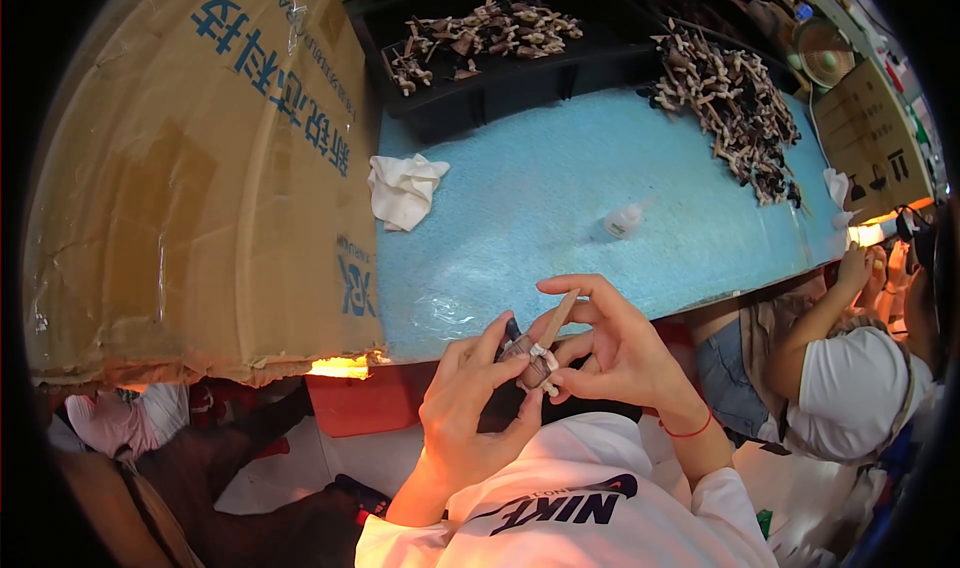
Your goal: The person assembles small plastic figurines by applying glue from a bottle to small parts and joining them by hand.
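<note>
While both hands pinch a small figure (535, 358) just off the table edge (560, 313), left hand (470, 408) and right hand (615, 353) clamp it.

blue table (560, 218) | white rag (403, 190) | small bottle (623, 220) | black tray (480, 78) | parts pile (735, 108)

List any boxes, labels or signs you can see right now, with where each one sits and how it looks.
Large cardboard box: left side of the blue table, brown, creased and taped, blue printing on its side.
Smaller cardboard box: far right edge of the table, brown, small black handling symbols.
No screens or signs visible.
</note>
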Motion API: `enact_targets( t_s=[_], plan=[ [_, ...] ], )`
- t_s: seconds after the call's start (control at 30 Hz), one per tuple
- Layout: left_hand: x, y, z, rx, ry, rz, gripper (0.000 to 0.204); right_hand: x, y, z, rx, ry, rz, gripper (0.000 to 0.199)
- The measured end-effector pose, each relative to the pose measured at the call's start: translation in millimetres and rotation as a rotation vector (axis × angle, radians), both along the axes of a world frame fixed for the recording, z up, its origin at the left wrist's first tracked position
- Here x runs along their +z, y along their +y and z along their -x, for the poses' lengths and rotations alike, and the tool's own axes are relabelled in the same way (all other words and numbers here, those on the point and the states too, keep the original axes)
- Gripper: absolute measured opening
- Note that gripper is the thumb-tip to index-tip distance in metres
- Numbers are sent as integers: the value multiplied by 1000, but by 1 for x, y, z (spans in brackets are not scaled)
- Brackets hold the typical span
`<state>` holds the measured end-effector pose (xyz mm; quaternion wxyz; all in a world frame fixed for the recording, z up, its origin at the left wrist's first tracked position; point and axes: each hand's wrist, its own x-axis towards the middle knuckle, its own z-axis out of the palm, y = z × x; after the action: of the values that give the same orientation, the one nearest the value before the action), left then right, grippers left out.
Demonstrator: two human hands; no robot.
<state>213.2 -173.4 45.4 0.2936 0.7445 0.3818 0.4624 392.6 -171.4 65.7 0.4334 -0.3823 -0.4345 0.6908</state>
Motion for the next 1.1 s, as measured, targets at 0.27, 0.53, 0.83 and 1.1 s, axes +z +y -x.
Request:
enact_targets(
  t_s=[0.27, 0.53, 0.83, 1.1],
  plan=[
    [0, 3, -7, 39, 45, -29, 39, -9, 0, 8, -67, -4, -39, 64],
    [-9, 10, -4, 24, 75, -109, 39, -18, 3, 14, -111, 15, -42, 64],
    [-18, 8, 2, -88, -559, 597, 31, -14, 4, 10, -135, 37, 44, 66],
    [-32, 3, 3, -469, -1115, 1110, 39, -21, -18, 15, -327, -606, -537, 51]
  ],
)
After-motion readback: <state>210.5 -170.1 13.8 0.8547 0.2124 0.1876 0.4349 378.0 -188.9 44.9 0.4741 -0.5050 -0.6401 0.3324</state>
